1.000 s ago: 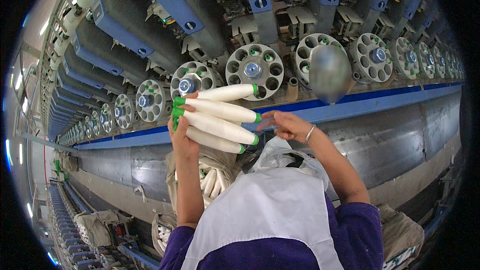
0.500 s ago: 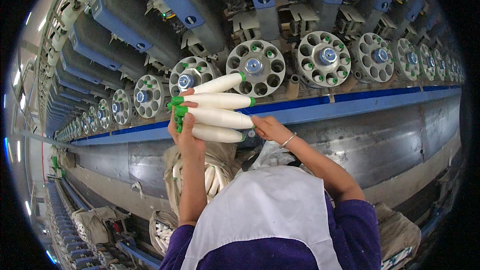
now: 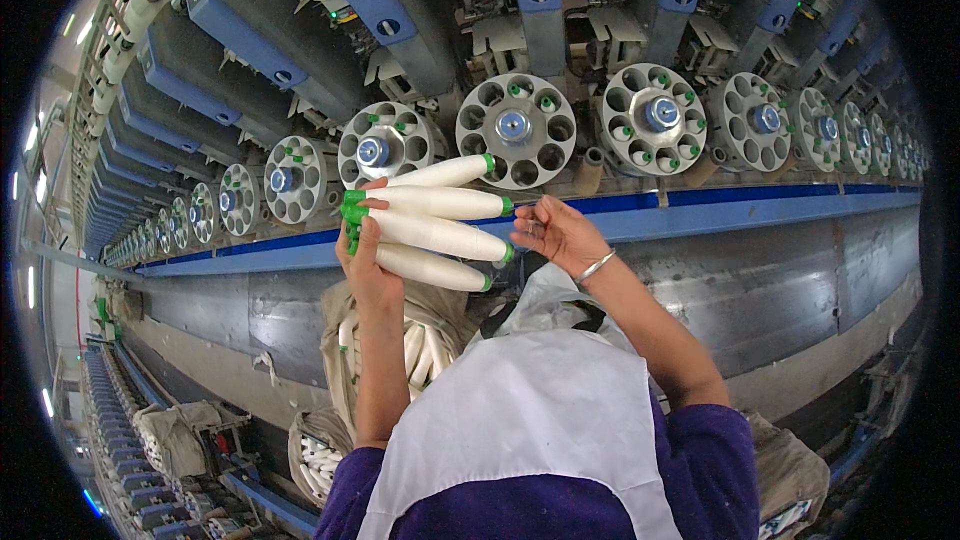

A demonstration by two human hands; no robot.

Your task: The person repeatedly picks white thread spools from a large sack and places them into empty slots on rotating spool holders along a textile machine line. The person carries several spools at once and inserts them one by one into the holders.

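Note:
Several white yarn bobbins (image 3: 430, 202) with green ends fan out sideways in my left hand (image 3: 372, 250). Its fingers and thumb are closed round their green-capped left ends, with the narrowing ends toward the right. Beside those right-hand tips is my right hand (image 3: 565, 240), a little apart from them. Its fingers are bent loosely with gaps between them, and I see nothing in them; a fine thread would be too thin to make out. Behind the bobbins stand round magazines (image 3: 513, 125) with holes, some holding green-tipped bobbins.
A blue rail (image 3: 640, 225) runs along the machine row above a metal panel (image 3: 740, 285). Below my left forearm, a cloth sack (image 3: 345, 340) holds more white bobbins. Another bobbin-filled sack (image 3: 318, 450) lies lower left. Blue-and-grey machine arms (image 3: 540, 10) reach down above the magazines.
My right hand has let go of a bobbin's tip, moved slightly up and right, and loosened its fingers. The left hand keeps its hold. The view has shifted slightly.

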